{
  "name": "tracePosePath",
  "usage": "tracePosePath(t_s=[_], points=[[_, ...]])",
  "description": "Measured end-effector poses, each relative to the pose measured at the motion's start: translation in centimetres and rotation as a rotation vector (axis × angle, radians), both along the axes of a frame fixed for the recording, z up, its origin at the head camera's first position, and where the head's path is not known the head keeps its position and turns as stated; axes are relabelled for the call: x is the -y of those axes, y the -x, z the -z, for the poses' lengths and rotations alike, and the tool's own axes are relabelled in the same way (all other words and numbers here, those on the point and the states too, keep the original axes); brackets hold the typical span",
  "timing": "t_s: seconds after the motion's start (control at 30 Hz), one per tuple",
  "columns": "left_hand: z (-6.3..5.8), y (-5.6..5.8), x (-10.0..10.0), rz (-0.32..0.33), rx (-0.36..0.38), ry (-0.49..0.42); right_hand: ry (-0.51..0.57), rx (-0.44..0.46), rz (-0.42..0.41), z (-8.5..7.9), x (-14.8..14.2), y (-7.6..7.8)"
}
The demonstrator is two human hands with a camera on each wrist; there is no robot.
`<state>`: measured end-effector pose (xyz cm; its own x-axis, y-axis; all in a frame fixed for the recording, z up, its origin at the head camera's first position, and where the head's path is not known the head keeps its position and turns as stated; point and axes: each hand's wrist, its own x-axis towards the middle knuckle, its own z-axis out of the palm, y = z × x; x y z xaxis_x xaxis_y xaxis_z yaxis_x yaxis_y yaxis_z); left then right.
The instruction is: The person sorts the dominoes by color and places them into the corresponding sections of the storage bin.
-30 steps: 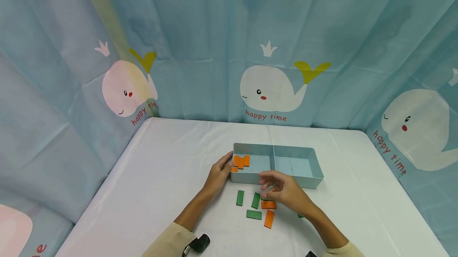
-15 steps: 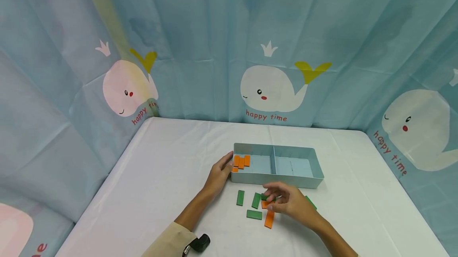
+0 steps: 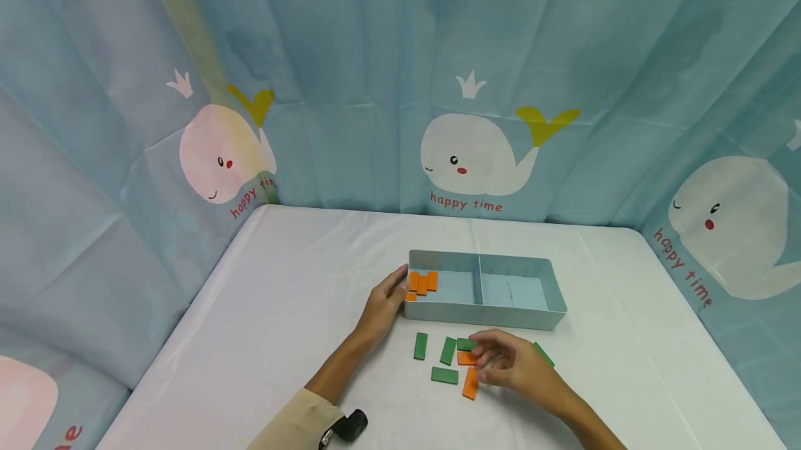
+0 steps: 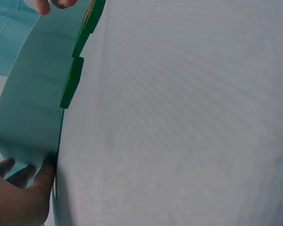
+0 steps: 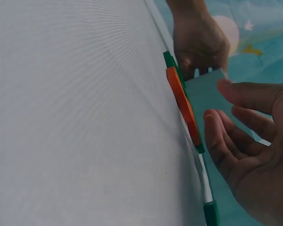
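Note:
A light blue two-compartment box (image 3: 500, 315) stands on the table, with several orange tiles (image 3: 422, 284) in its left compartment. My left hand (image 3: 380, 307) holds the box's left end; in the left wrist view its fingertips (image 4: 43, 176) meet the wall. In front of the box lie several green tiles (image 3: 445, 375) and two orange ones, one an orange tile (image 3: 469, 386) near my right thumb. My right hand (image 3: 519, 366) hovers over these, fingers loosely bent. In the right wrist view its thumb and fingers are apart, with nothing between them.
A white cloth covers the table (image 3: 300, 262). Behind it hangs a blue curtain (image 3: 350, 144) printed with whales. One green tile (image 3: 544, 354) lies to the right, partly behind my right hand. The box's right compartment (image 3: 513, 290) shows its bare floor.
My right hand has drawn back from the box's front wall toward me and slightly right, over the loose tiles. The left hand and box have stayed in place.

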<state>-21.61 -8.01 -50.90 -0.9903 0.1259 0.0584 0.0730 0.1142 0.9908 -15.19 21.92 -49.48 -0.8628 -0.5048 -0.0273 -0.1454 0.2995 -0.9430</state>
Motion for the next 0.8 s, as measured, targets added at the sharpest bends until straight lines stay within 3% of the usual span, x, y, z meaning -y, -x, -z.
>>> tracePosePath(t_s=[0.37,0.8], points=[[-0.02,-0.05,-0.01,0.002,0.002,0.005,-0.039,0.009,-0.001,0.09,-0.53,-0.73],[0.01,-0.06,-0.05,0.005,-0.001,0.000,-0.006,0.053,-0.019,0.13,-0.55,-0.60]])
